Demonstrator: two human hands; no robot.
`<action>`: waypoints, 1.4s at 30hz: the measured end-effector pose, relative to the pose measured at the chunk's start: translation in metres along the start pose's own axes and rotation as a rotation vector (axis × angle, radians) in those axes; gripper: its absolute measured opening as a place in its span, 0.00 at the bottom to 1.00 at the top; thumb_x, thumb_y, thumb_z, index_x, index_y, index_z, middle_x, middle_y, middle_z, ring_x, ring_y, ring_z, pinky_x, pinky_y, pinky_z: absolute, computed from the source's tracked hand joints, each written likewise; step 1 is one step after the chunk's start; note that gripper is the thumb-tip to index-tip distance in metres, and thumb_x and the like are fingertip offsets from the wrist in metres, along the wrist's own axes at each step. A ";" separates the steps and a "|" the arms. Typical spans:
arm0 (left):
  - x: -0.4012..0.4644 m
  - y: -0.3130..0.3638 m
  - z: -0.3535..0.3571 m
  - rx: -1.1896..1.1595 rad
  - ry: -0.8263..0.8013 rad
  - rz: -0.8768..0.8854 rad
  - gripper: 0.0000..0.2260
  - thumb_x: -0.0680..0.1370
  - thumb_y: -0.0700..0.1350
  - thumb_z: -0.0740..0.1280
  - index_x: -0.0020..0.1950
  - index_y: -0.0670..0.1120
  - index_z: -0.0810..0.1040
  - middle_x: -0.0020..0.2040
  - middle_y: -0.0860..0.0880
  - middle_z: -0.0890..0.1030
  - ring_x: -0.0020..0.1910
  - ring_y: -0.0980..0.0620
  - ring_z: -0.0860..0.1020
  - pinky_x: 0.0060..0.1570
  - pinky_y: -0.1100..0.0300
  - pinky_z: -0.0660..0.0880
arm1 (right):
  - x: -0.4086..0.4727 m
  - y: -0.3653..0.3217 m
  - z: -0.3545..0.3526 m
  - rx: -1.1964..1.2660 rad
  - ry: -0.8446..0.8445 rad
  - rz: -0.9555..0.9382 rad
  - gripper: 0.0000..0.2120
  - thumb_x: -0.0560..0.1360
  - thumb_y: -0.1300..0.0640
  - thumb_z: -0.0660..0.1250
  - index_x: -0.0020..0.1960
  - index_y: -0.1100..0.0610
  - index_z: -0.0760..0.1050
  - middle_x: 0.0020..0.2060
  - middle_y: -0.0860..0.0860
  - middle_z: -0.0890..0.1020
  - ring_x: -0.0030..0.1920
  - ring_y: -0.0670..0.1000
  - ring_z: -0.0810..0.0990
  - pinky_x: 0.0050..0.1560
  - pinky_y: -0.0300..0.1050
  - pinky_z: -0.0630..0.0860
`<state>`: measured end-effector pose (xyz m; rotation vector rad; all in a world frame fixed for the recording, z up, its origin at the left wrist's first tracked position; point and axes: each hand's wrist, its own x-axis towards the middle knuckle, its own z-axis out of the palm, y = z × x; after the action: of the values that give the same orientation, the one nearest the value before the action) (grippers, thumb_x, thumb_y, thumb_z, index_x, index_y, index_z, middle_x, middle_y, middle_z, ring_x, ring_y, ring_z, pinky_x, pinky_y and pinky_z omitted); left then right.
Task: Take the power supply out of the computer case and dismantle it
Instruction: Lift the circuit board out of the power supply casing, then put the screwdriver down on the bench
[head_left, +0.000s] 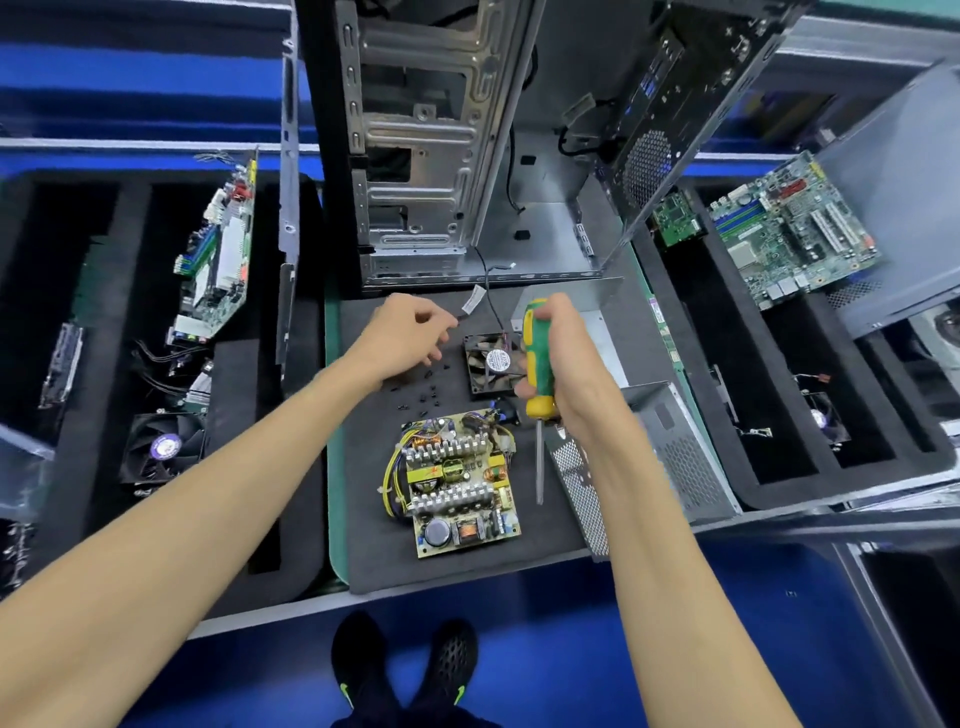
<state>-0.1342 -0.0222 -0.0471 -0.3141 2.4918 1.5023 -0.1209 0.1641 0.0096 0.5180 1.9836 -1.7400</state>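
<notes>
The power supply lies in pieces on the black mat (467, 566). Its circuit board (453, 480) with heatsinks and yellow wires sits front centre. The black fan (488, 366) lies behind it. The perforated metal housing (670, 457) is at the right, and a flat metal cover (597, 332) lies behind my right hand. My right hand (563, 371) grips a green and yellow screwdriver (537, 364), tip pointing down toward me. My left hand (410, 332) hovers over several loose black screws (428, 392), fingers curled, pinching near the fan's cable. The open computer case (467, 140) stands upright at the back.
Black foam trays flank the mat. The left tray (130, 332) holds a motherboard on edge, cables and a fan. The right tray (779, 395) holds motherboards (789, 228) and small parts. My feet stand on the blue floor below the table's front edge.
</notes>
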 end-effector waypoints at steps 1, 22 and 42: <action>-0.007 0.000 -0.007 -0.028 -0.020 0.013 0.11 0.82 0.43 0.63 0.50 0.46 0.85 0.43 0.48 0.85 0.34 0.54 0.82 0.34 0.63 0.78 | -0.003 -0.004 0.003 -0.003 -0.036 -0.002 0.16 0.72 0.43 0.59 0.51 0.55 0.69 0.38 0.54 0.72 0.24 0.49 0.74 0.24 0.41 0.70; -0.286 -0.127 -0.121 -0.360 0.639 -0.218 0.12 0.82 0.39 0.64 0.44 0.50 0.83 0.36 0.49 0.85 0.32 0.52 0.82 0.31 0.62 0.78 | -0.120 0.064 0.240 -0.525 -0.702 -0.422 0.09 0.78 0.51 0.70 0.46 0.56 0.82 0.36 0.46 0.80 0.40 0.48 0.76 0.44 0.43 0.71; -0.635 -0.322 -0.201 -0.676 1.350 -0.631 0.10 0.82 0.36 0.63 0.47 0.44 0.83 0.40 0.42 0.82 0.31 0.53 0.80 0.32 0.62 0.78 | -0.381 0.248 0.526 -0.856 -1.340 -0.581 0.08 0.77 0.43 0.70 0.47 0.46 0.76 0.41 0.50 0.83 0.39 0.51 0.81 0.46 0.53 0.81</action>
<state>0.5504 -0.3021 -0.0418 -2.6174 1.8477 2.0494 0.3777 -0.3185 -0.0359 -1.2643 1.5352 -0.7660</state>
